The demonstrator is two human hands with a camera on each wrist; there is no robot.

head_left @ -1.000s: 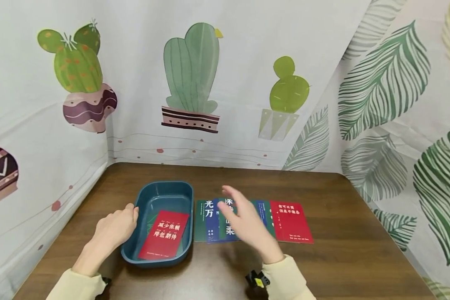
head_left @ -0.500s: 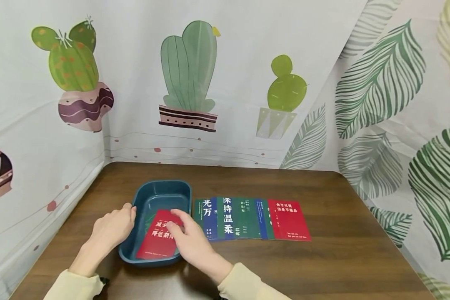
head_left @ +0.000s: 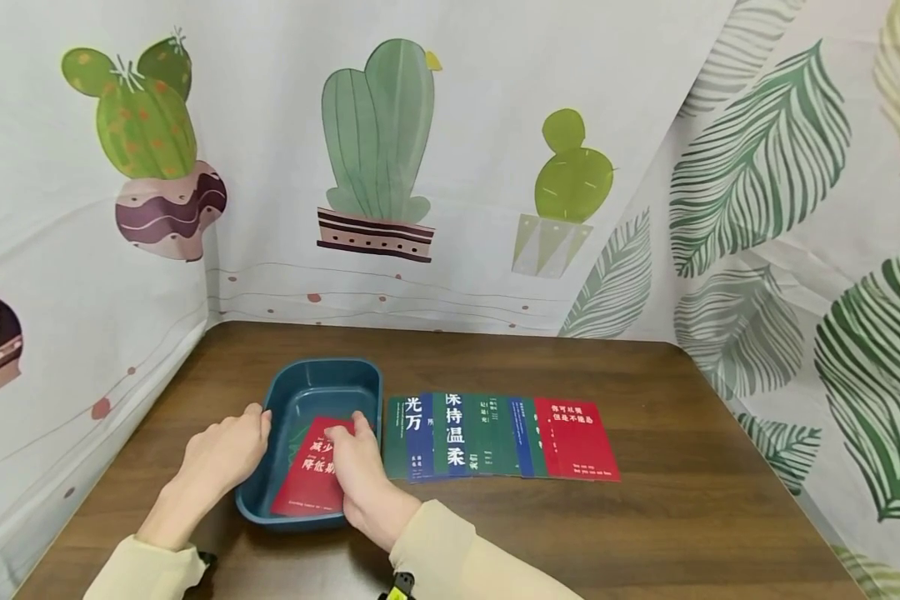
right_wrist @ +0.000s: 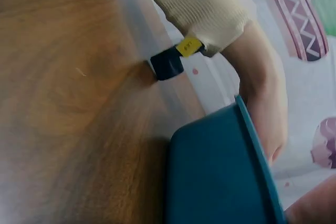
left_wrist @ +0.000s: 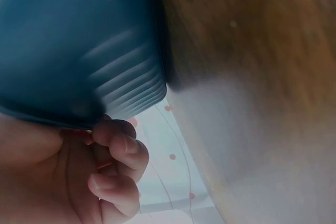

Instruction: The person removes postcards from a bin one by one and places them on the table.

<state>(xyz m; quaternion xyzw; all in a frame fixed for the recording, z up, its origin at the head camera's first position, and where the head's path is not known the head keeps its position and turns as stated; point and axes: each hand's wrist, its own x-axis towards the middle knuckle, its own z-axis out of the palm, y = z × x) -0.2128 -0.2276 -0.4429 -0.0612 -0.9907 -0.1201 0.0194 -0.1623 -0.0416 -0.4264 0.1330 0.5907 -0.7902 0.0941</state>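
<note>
At the left of the table, my left hand [head_left: 227,447] grips the long left rim of a blue plastic tray [head_left: 326,372]. In the left wrist view its fingers [left_wrist: 126,150] curl under that rim. A red card [head_left: 311,487] with white Chinese characters lies inside the tray, over a green card [head_left: 297,442]. My right hand [head_left: 363,475] reaches over the tray's near right side, thumb on the red card and index finger along its right edge. The other right fingers are hidden, so I cannot tell whether they pinch the card.
Right of the tray, several green and blue cards [head_left: 453,433] lie overlapped in a row on the brown wooden table [head_left: 682,517]. A red card at the row's right end [head_left: 581,442] is uppermost there. Fabric with cactus and leaf prints [head_left: 480,167] hangs behind the table.
My right hand has moved left from above the card row and down into the tray onto the red card. My left hand has kept its grip on the rim.
</note>
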